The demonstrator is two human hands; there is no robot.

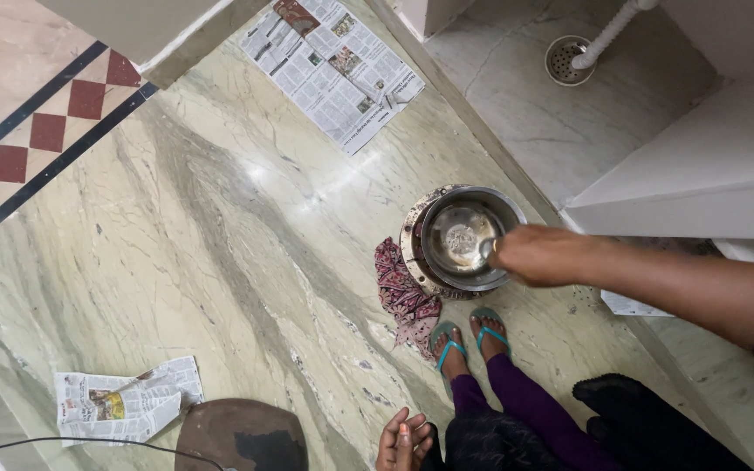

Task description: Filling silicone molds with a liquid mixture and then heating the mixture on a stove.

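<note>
Marble floor (220,253) — newspaper sheets (333,65), patterned cloth (403,292) beside steel bowl (464,237) — perhaps wet.

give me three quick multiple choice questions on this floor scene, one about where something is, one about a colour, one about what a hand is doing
1. Where does the patterned cloth lie?
A. beside the steel bowl
B. on the large newspaper
C. over the floor drain

2. What colour are the sandal straps?
A. red
B. teal
C. white

3. What is the right hand doing?
A. resting flat on the floor
B. holding a spoon at the bowl's rim
C. gripping the newspaper

Answers: 1 A, the cloth lies against the bowl's left side. 2 B, teal straps cross both feet. 3 B, the hand closes round a spoon's handle over the bowl.
</note>
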